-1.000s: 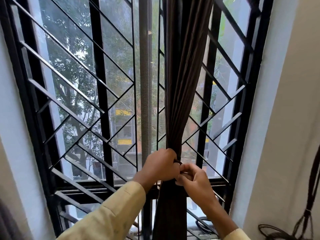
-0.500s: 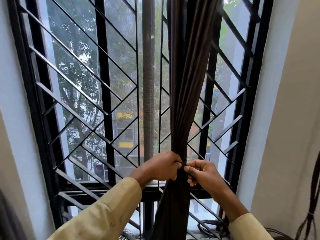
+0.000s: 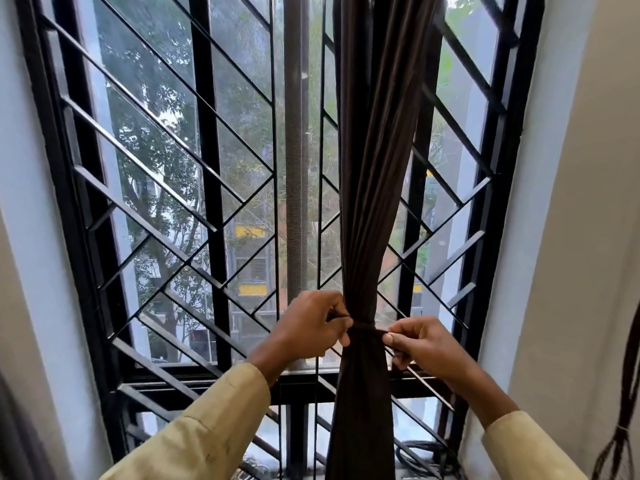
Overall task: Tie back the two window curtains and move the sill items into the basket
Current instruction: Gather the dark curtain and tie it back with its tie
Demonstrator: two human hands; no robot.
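A dark brown curtain (image 3: 375,188) hangs gathered into a narrow bunch in front of the window. A thin dark tie band (image 3: 365,328) is wrapped round it at waist height. My left hand (image 3: 311,327) pinches the band's left end beside the curtain. My right hand (image 3: 420,344) pinches the band's right end, pulled out to the right. The sill is mostly hidden below; a dark coil of cable (image 3: 420,455) lies on it at the lower right. No basket is in view.
A black metal window grille (image 3: 204,188) with diagonal bars spans the window behind the curtain. White walls flank it on both sides. Dark cords (image 3: 620,434) hang against the right wall.
My hands have moved apart, drawing the band's ends out to each side, and the band now shows cinched round the curtain. The view has shifted slightly downward.
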